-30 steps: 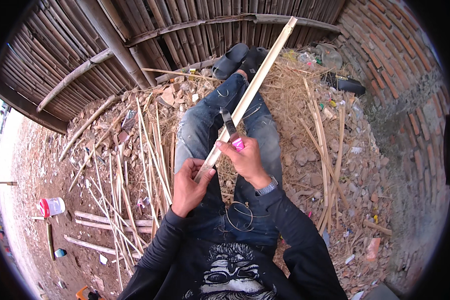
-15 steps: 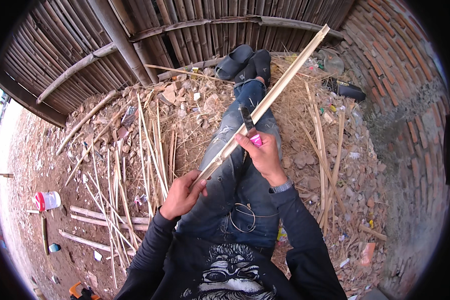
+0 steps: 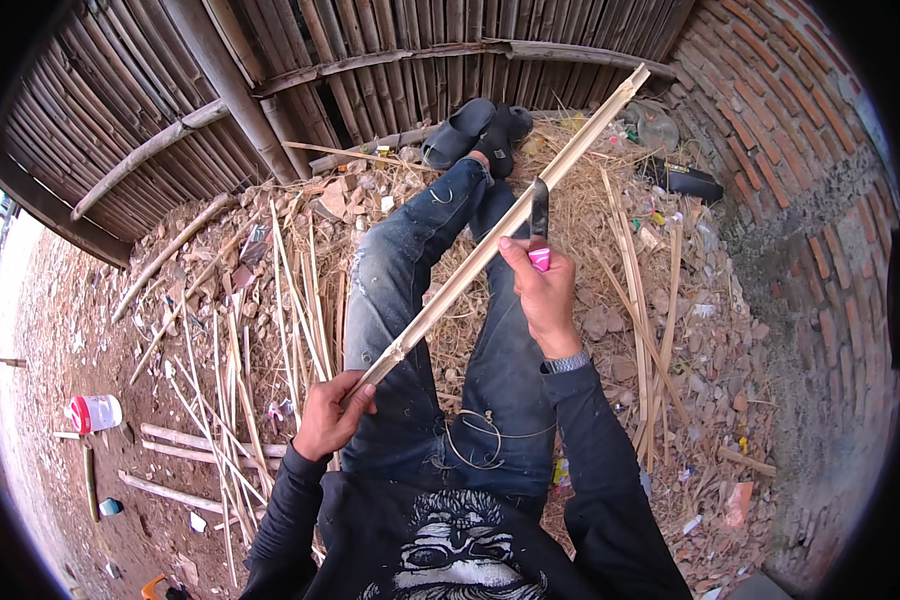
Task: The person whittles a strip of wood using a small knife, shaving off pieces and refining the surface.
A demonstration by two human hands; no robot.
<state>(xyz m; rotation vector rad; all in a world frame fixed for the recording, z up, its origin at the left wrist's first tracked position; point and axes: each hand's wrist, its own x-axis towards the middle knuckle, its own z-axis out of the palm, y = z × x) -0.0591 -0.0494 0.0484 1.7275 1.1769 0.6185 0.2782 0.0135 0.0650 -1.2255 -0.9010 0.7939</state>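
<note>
A long pale split bamboo strip [image 3: 490,243] slants across my lap, its far end up toward the bamboo wall. My left hand [image 3: 334,412] is closed around its near end, beside my left thigh. In my right hand [image 3: 542,290] is a knife [image 3: 539,210] with a dark blade and a pink-and-white handle, most of the handle covered by my fingers. The blade points away from me and touches the strip's right edge. My right thumb rests against the strip. A thin loop of bamboo or wire [image 3: 475,440] lies over my jeans.
Several thin bamboo strips [image 3: 232,400] lie at my left, more strips [image 3: 635,300] at my right. A slatted bamboo wall [image 3: 390,90] stands ahead, a brick wall [image 3: 830,250] to the right. Rubble and straw cover the ground. A red-and-white tub [image 3: 96,413] lies far left.
My right hand and the knife have moved right and slightly nearer. My left hand has shifted left and nearer with the strip. My legs have spread apart.
</note>
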